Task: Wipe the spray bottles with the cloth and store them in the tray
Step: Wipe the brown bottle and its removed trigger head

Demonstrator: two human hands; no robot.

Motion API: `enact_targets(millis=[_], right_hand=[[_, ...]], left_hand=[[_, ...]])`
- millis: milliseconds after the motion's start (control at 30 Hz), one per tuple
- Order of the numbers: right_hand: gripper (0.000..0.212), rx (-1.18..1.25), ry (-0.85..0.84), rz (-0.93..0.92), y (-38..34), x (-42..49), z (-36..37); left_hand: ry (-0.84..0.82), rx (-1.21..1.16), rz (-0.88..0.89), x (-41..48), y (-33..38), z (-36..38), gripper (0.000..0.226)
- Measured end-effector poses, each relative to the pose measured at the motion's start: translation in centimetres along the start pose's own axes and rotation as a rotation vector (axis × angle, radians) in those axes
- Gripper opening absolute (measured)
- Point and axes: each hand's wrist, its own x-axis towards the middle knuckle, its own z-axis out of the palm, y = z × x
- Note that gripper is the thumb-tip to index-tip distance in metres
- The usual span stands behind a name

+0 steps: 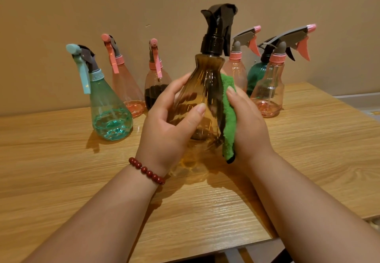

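Wooden table against beige wall

Amber bottle translucent, vertical ribs — sprayer black. Cloth bright green, black edging. Teal bottle, pale-teal trigger. Pink bottles, coral triggers, grey heads. Table light wood grain — bracelet dark red beads. Wall plain beige.

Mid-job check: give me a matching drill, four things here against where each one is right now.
1 amber spray bottle
2 green cloth
3 teal spray bottle
4 red bead bracelet

A on the left wrist
B standing on the table, far left
C gripped by the left hand
D held by the right hand

Pairs: 1-C, 2-D, 3-B, 4-A
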Motion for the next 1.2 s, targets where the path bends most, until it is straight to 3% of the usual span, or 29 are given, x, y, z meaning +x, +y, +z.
enact_targets(millis=[167,267,500,733,800,933,1000,1100,1200], right_hand=[[0.033,0.065,0.075,0.105,-0.1,0.2,0.6],[0.038,0.090,0.099,-0.009,-0.3,-0.3,0.6],[0.046,0.127,0.053,-0.085,-0.1,-0.1,0.7],[0.050,-0.256,-0.016,-0.484,0.4,-0.3,1.7],[0.048,-0.187,0.043,-0.404,0.6,-0.2,1.7],[0.046,0.143,0.124,-0.031,0.6,-0.2,1.7],[0.045,0.029,0.143,-0.137,0.5,-0.5,1.8],[0.047,-0.259,0.075,-0.475,0.6,-0.6,2.1],[0.047,-0.256,0.105,-0.489,0.7,-0.5,2.3]], left_hand=[[0.034,0.047,0.043,0.0,-0.5,0.3,0.055],[0.104,0.300,0.075,0.1,-0.6,0.4,0.057],[0.048,0.339,0.103,0.0,-0.9,1.1,0.060],[0.188,0.009,0.017,0.8,-0.8,0.4,0.063],[0.179,0.013,0.000,0.6,-0.6,0.4,0.056],[0.169,0.028,0.003,0.4,-0.2,1.0,0.038],[0.172,0.049,0.008,0.5,-0.4,1.1,0.045],[0.196,0.057,-0.016,0.7,-0.7,0.9,0.063],[0.205,-0.008,-0.039,0.7,-0.8,0.7,0.068]])
